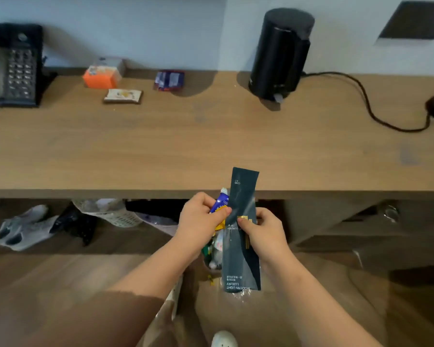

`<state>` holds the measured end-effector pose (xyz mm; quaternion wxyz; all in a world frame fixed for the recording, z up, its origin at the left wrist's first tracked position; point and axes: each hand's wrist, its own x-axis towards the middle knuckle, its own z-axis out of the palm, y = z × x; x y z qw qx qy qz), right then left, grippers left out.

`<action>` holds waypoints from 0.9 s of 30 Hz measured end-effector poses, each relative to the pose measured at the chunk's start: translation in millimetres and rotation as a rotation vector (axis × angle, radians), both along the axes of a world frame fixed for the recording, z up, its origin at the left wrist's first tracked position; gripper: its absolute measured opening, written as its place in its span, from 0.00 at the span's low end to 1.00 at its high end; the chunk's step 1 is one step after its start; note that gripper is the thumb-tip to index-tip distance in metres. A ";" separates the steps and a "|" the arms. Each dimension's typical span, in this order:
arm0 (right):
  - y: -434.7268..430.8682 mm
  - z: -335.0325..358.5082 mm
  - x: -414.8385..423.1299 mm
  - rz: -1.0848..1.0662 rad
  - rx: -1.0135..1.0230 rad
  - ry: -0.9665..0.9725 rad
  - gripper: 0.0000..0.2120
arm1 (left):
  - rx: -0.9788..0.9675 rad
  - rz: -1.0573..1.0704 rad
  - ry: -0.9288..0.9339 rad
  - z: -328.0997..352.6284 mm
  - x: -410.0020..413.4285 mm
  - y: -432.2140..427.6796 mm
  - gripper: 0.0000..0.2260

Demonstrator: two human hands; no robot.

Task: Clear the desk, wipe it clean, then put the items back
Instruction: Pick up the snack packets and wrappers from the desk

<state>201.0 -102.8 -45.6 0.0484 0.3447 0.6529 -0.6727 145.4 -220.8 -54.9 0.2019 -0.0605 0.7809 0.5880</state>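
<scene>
In front of the wooden desk (211,146), my right hand (261,231) pinches a long dark teal packet (242,259) held upright, its top end just above the desk's front edge. My left hand (201,219) grips a small blue and yellow sachet (219,205) right beside that packet, with other small wrappers bunched below it. On the desk's far side lie an orange box (102,76), a flat pale packet (123,95) and a purple sachet pack (169,80).
A black telephone (13,66) stands at the far left and a black kettle (281,53) at the back right, its cord (368,106) running to a plug at the right edge. Under the desk are grey slippers (23,229), a white basket (110,211) and dark shoes.
</scene>
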 end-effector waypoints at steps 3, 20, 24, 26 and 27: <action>11.9 -26.2 40.5 -0.089 -0.092 -0.095 0.03 | -0.053 -0.029 -0.066 -32.7 36.1 17.5 0.11; 46.4 -280.6 -0.4 0.059 0.154 -0.341 0.18 | -0.185 0.168 -0.399 -296.8 -15.4 35.6 0.12; 40.8 -321.8 -32.6 0.161 0.227 -0.302 0.12 | -0.240 0.126 -0.340 -338.2 -45.7 38.6 0.13; 38.9 -338.7 -41.5 0.143 0.202 -0.326 0.10 | -0.273 0.151 -0.331 -355.7 -55.7 36.5 0.15; 37.8 -345.8 -44.3 0.113 0.183 -0.346 0.09 | -0.261 0.172 -0.327 -364.0 -58.6 36.0 0.15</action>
